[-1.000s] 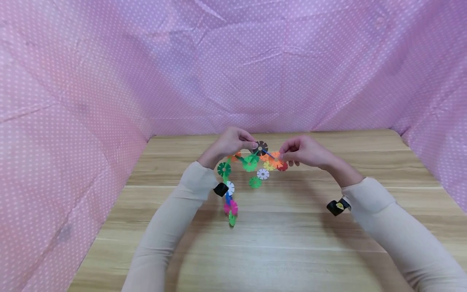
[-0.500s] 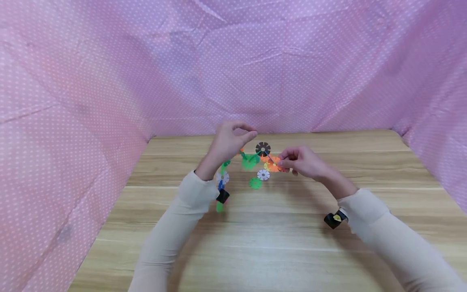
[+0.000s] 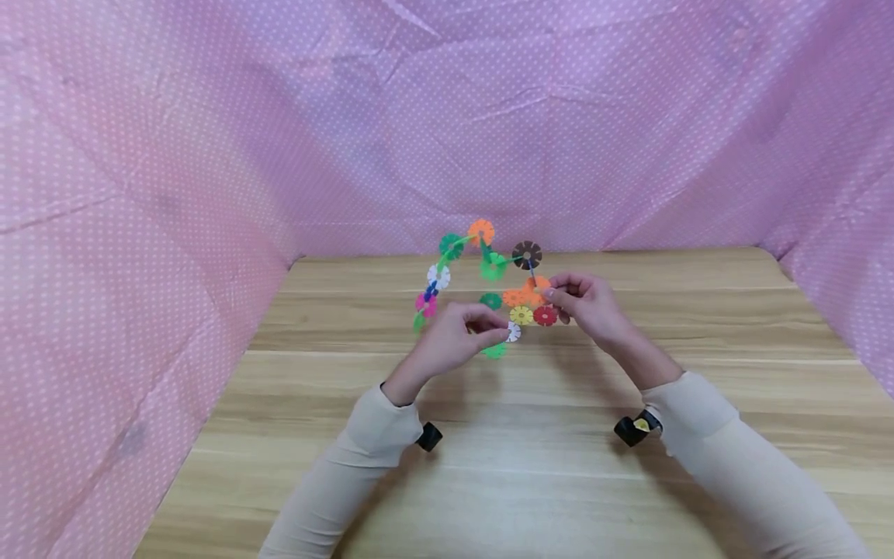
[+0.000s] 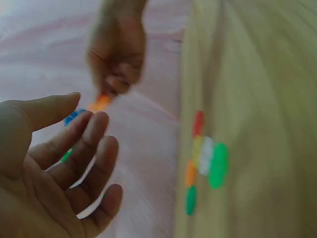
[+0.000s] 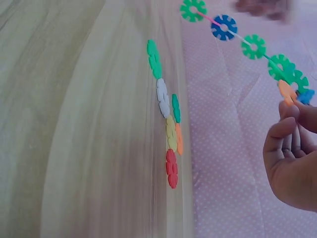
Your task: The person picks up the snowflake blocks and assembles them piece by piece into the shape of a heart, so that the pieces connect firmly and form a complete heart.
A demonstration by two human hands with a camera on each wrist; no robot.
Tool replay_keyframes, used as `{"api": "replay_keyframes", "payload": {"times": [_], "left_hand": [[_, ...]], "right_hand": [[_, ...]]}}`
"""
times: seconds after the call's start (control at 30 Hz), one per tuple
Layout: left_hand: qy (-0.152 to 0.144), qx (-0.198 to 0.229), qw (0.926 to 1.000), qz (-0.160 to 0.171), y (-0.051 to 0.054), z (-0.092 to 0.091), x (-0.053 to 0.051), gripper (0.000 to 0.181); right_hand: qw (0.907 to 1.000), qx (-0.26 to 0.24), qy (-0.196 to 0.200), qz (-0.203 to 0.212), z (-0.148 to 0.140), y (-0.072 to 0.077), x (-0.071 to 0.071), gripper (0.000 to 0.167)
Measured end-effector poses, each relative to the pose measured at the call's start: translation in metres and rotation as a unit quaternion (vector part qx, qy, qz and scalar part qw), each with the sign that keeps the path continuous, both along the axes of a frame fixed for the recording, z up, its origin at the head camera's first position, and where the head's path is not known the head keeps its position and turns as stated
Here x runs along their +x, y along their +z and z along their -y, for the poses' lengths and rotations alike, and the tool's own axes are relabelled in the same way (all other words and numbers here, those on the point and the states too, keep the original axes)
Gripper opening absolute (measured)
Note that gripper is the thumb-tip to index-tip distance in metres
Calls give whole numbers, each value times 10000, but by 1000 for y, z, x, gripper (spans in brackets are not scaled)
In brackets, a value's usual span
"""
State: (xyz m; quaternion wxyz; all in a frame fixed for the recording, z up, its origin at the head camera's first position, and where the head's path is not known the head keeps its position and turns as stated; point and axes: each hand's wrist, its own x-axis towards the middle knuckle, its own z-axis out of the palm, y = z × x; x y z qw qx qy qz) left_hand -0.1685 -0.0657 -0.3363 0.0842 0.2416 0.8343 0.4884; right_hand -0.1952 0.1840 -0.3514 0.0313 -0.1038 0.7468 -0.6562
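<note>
My right hand (image 3: 587, 307) pinches an orange slotted snowflake disc (image 5: 287, 91) between thumb and fingers. This disc ends a chain of interlocked discs held above the table, running through a brown disc (image 3: 527, 255), an orange disc (image 3: 481, 231), a white disc (image 3: 438, 276) and a pink disc (image 3: 426, 303) to a green end. My left hand (image 3: 457, 335) hovers with nothing in it; in the left wrist view its thumb and loosely bent fingers (image 4: 101, 163) stand apart. In the head view its fingertips partly cover a loose white disc (image 3: 515, 332).
Loose discs lie on the wooden table (image 3: 531, 466) below the hands: red (image 3: 545, 315), yellow (image 3: 521, 314), orange (image 3: 513, 297), dark green (image 3: 491, 300) and light green (image 3: 494, 352). Pink dotted cloth (image 3: 489, 155) hangs behind the table's far edge.
My left hand has left the brown disc, lifted, then come nearer me. The chain's free left part has swung up and away, while my right hand keeps its pinch on the orange disc.
</note>
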Motion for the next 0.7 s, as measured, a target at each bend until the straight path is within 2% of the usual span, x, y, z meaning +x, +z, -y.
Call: {"api": "replay_keyframes", "payload": {"times": [0.13,0.2,0.3,0.47,0.57,0.7], "left_hand": [[49,-696,9967,404,-27,3,-10,23],[89,-1105,9928,456,-36,2,-14,28],[312,-1739,9831,474,-46,-2,-20,34],[677,-2510,9650,348,-51,-11,-27,35],[612,-2889,9554,80,-50,-15,-30,32],[480,-3124,9486,-150,-49,-18,-32,27]], "right_hand": [[9994,-296,-198,-23,-2,-1,0,17],[9985,-486,-239,30,-3,-1,0,12],[9959,-849,-280,170,-5,-2,-1,3],[9922,-1181,-254,319,-7,-2,-2,3],[9915,-1225,-244,359,-9,-3,-3,3],[9911,-1246,-250,384,-11,-3,-4,4]]}}
